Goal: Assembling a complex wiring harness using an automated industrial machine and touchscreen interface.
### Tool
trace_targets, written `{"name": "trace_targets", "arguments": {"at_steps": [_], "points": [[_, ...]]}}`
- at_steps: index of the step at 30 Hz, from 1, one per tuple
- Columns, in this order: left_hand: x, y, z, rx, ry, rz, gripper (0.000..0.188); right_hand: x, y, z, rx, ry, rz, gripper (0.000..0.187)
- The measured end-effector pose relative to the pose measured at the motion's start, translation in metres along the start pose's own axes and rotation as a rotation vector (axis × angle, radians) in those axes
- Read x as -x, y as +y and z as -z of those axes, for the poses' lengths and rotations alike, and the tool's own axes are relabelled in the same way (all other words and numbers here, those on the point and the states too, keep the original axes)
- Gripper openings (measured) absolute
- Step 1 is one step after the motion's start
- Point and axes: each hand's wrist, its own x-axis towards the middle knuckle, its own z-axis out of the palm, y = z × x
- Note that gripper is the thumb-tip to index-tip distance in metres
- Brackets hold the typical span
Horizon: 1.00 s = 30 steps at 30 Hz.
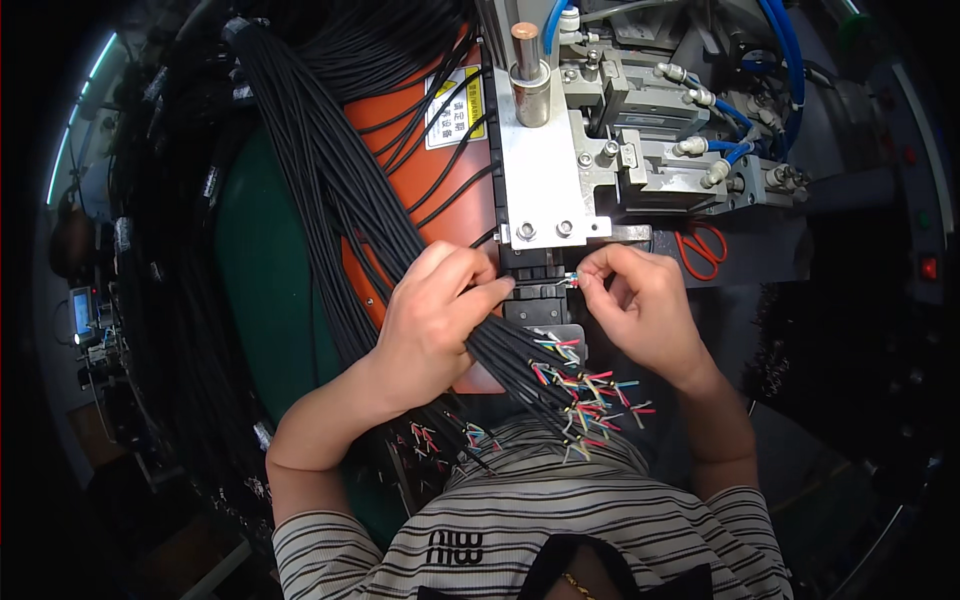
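Note:
My left hand (435, 315) is closed, thumb and forefinger pinched on a black cable at the left side of a small black slotted fixture (537, 309). At the fixture's right side, my right hand (640, 310) pinches the thin coloured wires (571, 281) at the cable's end. Below my left hand, a bundle of black cables (510, 365) fans out toward my body. Their stripped ends show red, yellow, blue and white wires (590, 400). The cable between my left fingertips is mostly hidden.
Above the fixture stands a machine with a bright metal plate (545, 180), pneumatic cylinders (655, 100) and blue air tubes (790, 60). Red-handled scissors (702, 252) lie to its right. A thick black cable bundle (320, 150) crosses an orange surface (400, 125) on the left.

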Motion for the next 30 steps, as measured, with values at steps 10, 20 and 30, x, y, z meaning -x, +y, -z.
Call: {"name": "trace_targets", "arguments": {"at_steps": [10,20,30], "points": [[-0.002,-0.001,-0.007,-0.011,0.075,-0.084,0.03,0.002,-0.007,0.008,-0.284,-0.136,0.335,0.028],[-0.017,-0.006,-0.004,0.225,0.048,-0.068,0.025,0.007,-0.012,0.005,-1.066,-0.126,-0.293,0.02],[-0.02,-0.008,-0.013,0.225,-0.037,-0.197,0.027,0.006,0.002,-0.018,-0.808,-0.042,0.064,0.019]]}}
